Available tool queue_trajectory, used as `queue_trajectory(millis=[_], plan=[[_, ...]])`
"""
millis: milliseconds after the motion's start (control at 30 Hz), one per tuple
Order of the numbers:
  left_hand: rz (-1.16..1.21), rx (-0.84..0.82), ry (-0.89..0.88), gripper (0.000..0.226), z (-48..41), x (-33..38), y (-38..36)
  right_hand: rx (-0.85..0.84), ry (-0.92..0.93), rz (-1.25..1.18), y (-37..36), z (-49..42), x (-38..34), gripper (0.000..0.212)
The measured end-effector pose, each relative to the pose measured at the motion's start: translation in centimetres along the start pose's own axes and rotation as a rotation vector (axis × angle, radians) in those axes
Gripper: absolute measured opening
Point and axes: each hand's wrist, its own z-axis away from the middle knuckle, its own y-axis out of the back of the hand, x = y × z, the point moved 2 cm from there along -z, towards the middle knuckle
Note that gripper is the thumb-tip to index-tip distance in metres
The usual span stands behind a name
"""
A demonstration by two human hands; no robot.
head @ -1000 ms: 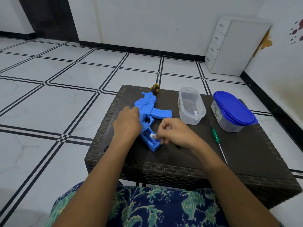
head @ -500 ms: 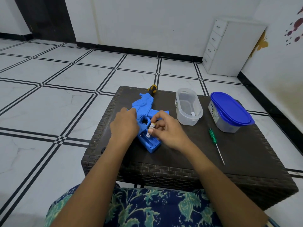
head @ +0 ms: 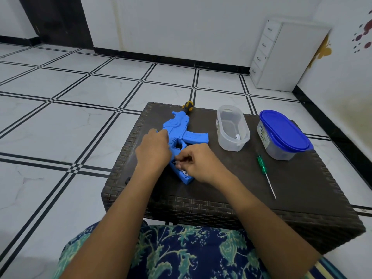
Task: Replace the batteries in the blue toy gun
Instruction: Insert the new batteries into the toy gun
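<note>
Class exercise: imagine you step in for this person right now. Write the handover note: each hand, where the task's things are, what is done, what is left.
Left hand: rests on the blue toy gun, steadying it on the wicker table.
Right hand: fingers pinched at the open battery bay in the gun's handle; a battery shows there.
Nearby: lidless clear tub with a small white item inside, blue-lidded tub, green screwdriver, a yellow-and-black tool behind the gun.
Done: bay is open, a battery sits in it.
Left: seat the batteries, refit the cover. I cannot see the cover.
</note>
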Motion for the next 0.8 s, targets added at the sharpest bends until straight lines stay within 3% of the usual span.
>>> queue_trajectory(millis=[233,433,600,800], plan=[[0.037,0.008,0.007,0.01,0.1,-0.2,0.1,-0.064,-0.025,0.129,-0.2,-0.3,-0.7,0.019],[0.068,0.013,0.032,0.01,-0.1,-0.3,0.2,-0.154,0.103,0.465,-0.5,0.5,-0.9,0.024],[0.07,0.006,0.051,0.009,-0.1,-0.2,0.2,-0.13,0.069,0.484,0.2,0.5,-1.4,0.019],[0.045,0.003,0.06,0.011,0.0,0.2,0.2,-0.026,-0.078,0.18,1.2,1.3,0.1,0.006]])
